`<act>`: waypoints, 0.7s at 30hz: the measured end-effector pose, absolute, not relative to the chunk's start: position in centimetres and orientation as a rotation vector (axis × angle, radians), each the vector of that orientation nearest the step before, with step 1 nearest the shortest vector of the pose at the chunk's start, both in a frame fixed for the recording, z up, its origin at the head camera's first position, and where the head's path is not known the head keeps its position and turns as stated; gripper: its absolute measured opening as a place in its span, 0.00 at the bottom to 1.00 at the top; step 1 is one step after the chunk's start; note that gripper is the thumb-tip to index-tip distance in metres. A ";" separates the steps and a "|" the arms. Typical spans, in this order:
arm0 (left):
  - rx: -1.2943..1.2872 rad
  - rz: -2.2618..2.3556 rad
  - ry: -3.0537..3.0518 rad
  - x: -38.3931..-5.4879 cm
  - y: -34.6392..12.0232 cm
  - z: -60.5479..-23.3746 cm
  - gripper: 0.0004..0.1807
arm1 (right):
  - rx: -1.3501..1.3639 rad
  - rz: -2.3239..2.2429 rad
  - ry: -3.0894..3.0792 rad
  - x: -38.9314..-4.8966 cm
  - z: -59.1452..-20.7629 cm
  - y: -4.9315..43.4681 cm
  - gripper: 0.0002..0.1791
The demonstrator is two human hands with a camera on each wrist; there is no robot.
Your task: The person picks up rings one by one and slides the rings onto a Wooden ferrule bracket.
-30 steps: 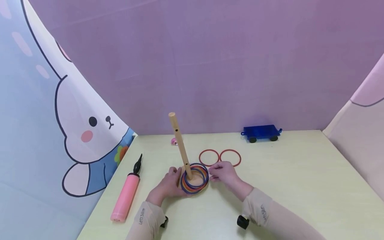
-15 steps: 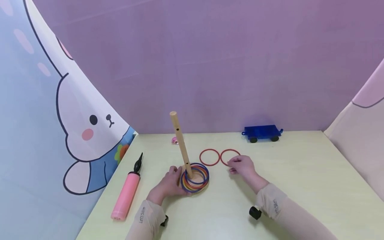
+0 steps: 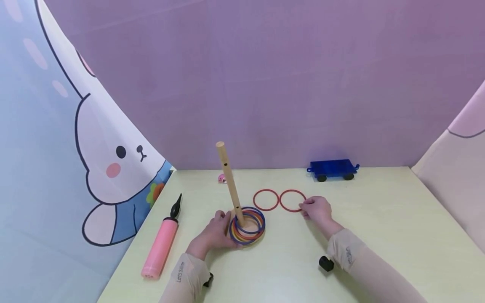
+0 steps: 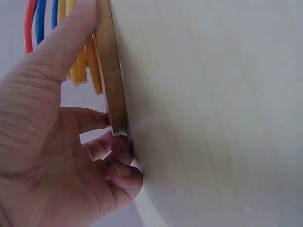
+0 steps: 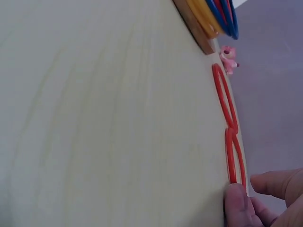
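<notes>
A wooden peg stand (image 3: 230, 181) rises from a round wooden base, with several blue, red and yellow rings (image 3: 259, 235) stacked around its post. My left hand (image 3: 213, 233) grips the base (image 4: 112, 80) from the left, thumb along the rings' side and fingertips at the lower edge. Two red rings lie flat on the table behind the stand, side by side: a left ring (image 3: 254, 205) and a right ring (image 3: 281, 205). At the right ring's outer edge, my right hand (image 3: 318, 210) pinches it, the thumb covering that end in the right wrist view.
A pink hand pump (image 3: 161, 248) with a black nozzle lies on the left of the table (image 3: 379, 219). A blue wheeled cart (image 3: 333, 168) stands at the back right. Behind the post sits a small pink figure (image 5: 228, 59). Purple cloth (image 3: 303, 84) hangs along the back edge.
My right hand has left the stacked rings and moved right to the outer edge of the right red ring. The left hand stays on the base.
</notes>
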State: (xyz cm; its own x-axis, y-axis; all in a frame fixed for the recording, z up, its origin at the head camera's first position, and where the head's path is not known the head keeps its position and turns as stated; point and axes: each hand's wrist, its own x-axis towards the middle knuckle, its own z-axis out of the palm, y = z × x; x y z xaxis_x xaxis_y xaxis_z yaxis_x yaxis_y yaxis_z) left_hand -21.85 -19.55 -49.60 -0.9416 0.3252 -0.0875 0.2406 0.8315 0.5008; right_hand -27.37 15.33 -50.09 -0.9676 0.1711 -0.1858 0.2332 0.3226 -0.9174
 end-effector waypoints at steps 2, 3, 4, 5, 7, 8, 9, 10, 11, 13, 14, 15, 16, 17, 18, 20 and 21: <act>0.445 0.746 2.840 -21.9 -19.6 -49.6 0.66 | 0.388 -1.727 2.533 -27.5 -50.1 15.3 0.10; 0.445 0.751 2.839 -21.9 -19.6 -49.6 0.66 | 0.383 -1.706 2.555 -27.5 -50.2 15.4 0.10; 0.445 0.755 2.836 -21.9 -19.6 -49.6 0.66 | 0.377 -1.682 2.577 -27.6 -50.2 15.3 0.10; 0.445 0.757 2.834 -21.9 -19.6 -49.6 0.66 | 0.373 -1.661 2.596 -27.6 -50.2 15.3 0.10; 0.443 0.763 2.829 -21.9 -19.6 -49.7 0.66 | 0.363 -1.610 2.634 -27.6 -50.2 15.2 0.09; 0.444 0.768 2.827 -21.8 -19.6 -49.7 0.66 | 0.356 -1.580 2.655 -27.6 -50.2 15.2 0.09; 0.444 0.772 2.824 -21.8 -19.6 -49.7 0.66 | 0.357 -1.555 2.667 -27.6 -50.2 15.2 0.09; 0.443 0.775 2.820 -21.8 -19.6 -49.7 0.66 | 0.362 -1.523 2.683 -27.6 -50.1 15.1 0.10; 0.445 0.780 2.818 -21.7 -19.6 -49.7 0.65 | 0.367 -1.492 2.698 -27.7 -50.1 15.1 0.10; 0.449 0.793 2.814 -21.7 -19.6 -49.7 0.65 | 0.365 -1.428 2.727 -27.7 -50.1 15.2 0.10; 0.449 0.788 2.813 -21.7 -19.6 -49.7 0.65 | 0.365 -1.408 2.734 -27.7 -50.1 15.2 0.11; 0.445 0.788 2.811 -21.7 -19.6 -49.7 0.65 | 0.365 -1.392 2.740 -27.7 -50.1 15.3 0.11; 0.443 0.785 2.811 -21.7 -19.6 -49.7 0.65 | 0.361 -1.380 2.747 -27.8 -50.1 15.3 0.11; 0.443 0.783 2.812 -21.7 -19.6 -49.7 0.65 | 0.356 -1.377 2.749 -27.8 -50.1 15.4 0.11; 0.441 0.776 2.813 -21.7 -19.6 -49.8 0.66 | 0.349 -1.382 2.748 -27.8 -50.1 15.5 0.11; 0.436 0.763 2.816 -21.7 -19.7 -49.8 0.66 | 0.342 -1.396 2.742 -27.8 -50.1 15.6 0.10; 0.438 0.763 2.820 -21.8 -19.7 -49.9 0.66 | 0.337 -1.405 2.737 -27.8 -50.1 15.7 0.10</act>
